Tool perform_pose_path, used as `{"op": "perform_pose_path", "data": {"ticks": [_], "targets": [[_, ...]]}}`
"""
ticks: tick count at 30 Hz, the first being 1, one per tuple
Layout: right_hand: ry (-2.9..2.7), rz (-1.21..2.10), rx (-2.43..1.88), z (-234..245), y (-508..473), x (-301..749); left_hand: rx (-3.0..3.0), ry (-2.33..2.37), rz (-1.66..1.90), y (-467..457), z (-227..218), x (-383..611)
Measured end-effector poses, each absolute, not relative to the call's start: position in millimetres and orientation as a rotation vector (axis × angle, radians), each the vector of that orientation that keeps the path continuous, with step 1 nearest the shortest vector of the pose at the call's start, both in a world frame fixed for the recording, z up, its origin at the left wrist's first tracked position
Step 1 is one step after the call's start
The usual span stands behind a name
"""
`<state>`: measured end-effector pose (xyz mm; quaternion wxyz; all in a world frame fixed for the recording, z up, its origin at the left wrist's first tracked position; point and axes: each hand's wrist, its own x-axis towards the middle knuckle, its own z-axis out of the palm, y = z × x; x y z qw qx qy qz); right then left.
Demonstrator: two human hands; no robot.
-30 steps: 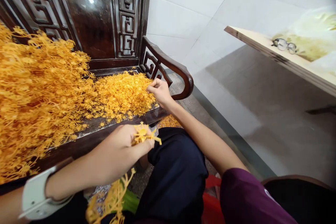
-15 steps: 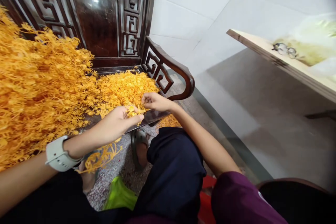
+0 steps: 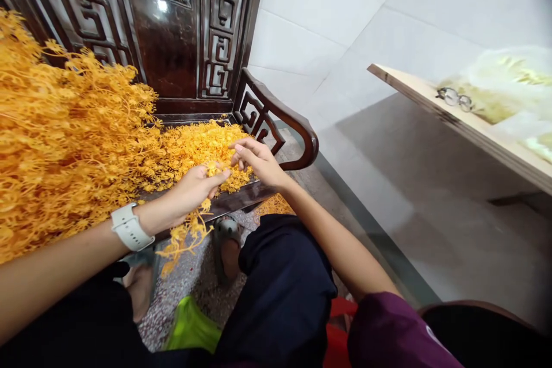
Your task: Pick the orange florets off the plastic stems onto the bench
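My left hand (image 3: pixel 194 190), with a pale watch on its wrist, is closed on a bunch of orange plastic flower stems (image 3: pixel 186 240). Their thin strands dangle below the palm, and small blossoms poke out by the thumb. Just to the right, my right hand (image 3: pixel 261 164) has its index finger stretched out and its other fingers loosely bent, with nothing visible gripped. Behind both hands lies a low heap of loose orange flower heads (image 3: pixel 202 141) on the dark wooden bench (image 3: pixel 228 202). A much taller pile of orange stems (image 3: pixel 64 155) rises at the left.
The bench has a carved back (image 3: pixel 168 52) and a curved armrest (image 3: pixel 297 126) at right. A wooden board (image 3: pixel 431 92) bearing eyeglasses (image 3: pixel 452 98) juts out by the tiled wall. More orange bits (image 3: pixel 275 205) lie under the bench; a bright green object (image 3: pixel 192 325) is near my feet.
Both hands have risen slightly in the picture, and the left has come a little rightward with the hanging stems. My right hand's fingers have loosened from a pinch and spread.
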<state>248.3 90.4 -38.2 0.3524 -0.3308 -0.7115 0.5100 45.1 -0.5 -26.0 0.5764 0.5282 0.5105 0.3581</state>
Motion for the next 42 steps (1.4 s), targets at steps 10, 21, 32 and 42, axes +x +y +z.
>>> {"op": "perform_pose_path", "data": {"ticks": [10, 21, 32, 42], "targets": [[-1.932, 1.23, -0.768, -30.3, 78.7, 239.3, 1.303, 1.195, 0.881, 2.5, -18.2, 39.5], [-1.795, 1.337, -0.744, -23.4, 70.2, 234.0, 1.109, 0.971, 1.124, 10.1, -21.4, 41.2], [-1.674, 1.395, -0.785, -26.1, 67.7, 229.2, 0.798, 0.798, 1.09, 17.2, -19.2, 30.2], [-1.562, 1.503, -0.742, -18.9, 61.4, 238.5, 1.085, 0.796, 1.012, 18.4, -10.2, 13.5]]}}
